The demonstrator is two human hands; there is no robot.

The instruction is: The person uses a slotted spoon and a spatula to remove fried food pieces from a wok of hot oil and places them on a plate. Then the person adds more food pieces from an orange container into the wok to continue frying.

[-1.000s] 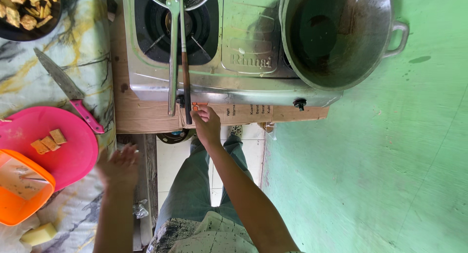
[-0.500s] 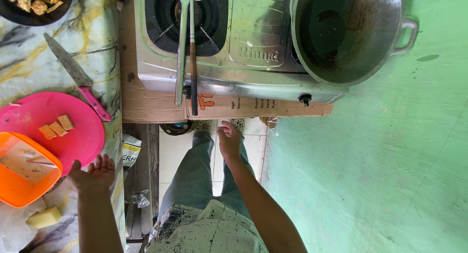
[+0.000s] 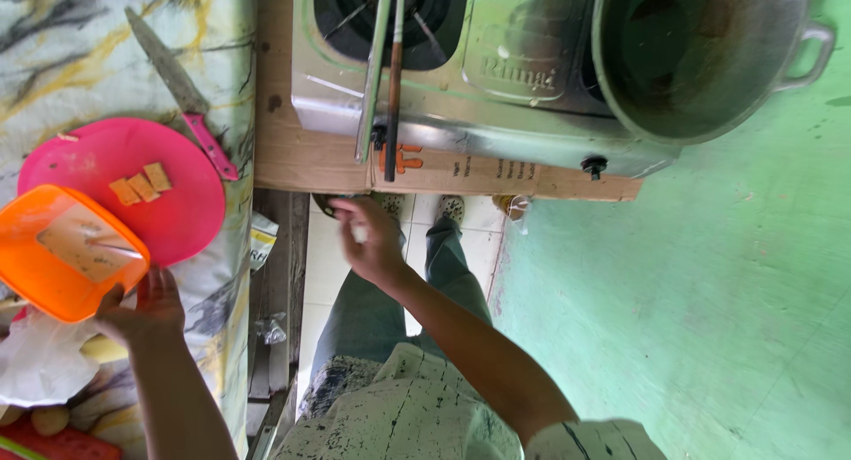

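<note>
the left hand (image 3: 146, 305) rests at the near edge of the orange box (image 3: 66, 250), fingers spread and touching its corner; they are apart and not closed around it, so the box sits on the tabletop (image 3: 71, 61) and is not lifted. the box lies partly over the pink plate (image 3: 155, 194), which carries three small yellow-brown pieces (image 3: 142, 185). from the left hand, the box is up and to the left, and the plate is straight ahead of it. a knife (image 3: 182, 92) with a pink handle lies past the plate, its long axis slanted, the blade pointing away from the person and the handle toward the plate's right rim.

the right hand (image 3: 368, 238) hangs in the gap between the tabletop and the green wall (image 3: 691, 292), just below the front edge of the stove (image 3: 461, 79). its fingers are half curled and hold nothing that can be seen; whether something small is inside them one cannot tell. two long utensils (image 3: 386, 70) lie across the left burner, their long axis running toward the person, with the near ends just above the right hand. a large metal pot (image 3: 700, 52) stands on the right burner, well apart from both hands.

the left hand is clearly nearer to the box, plate and knife; the right hand is nearer to the utensils and the stove front.
</note>
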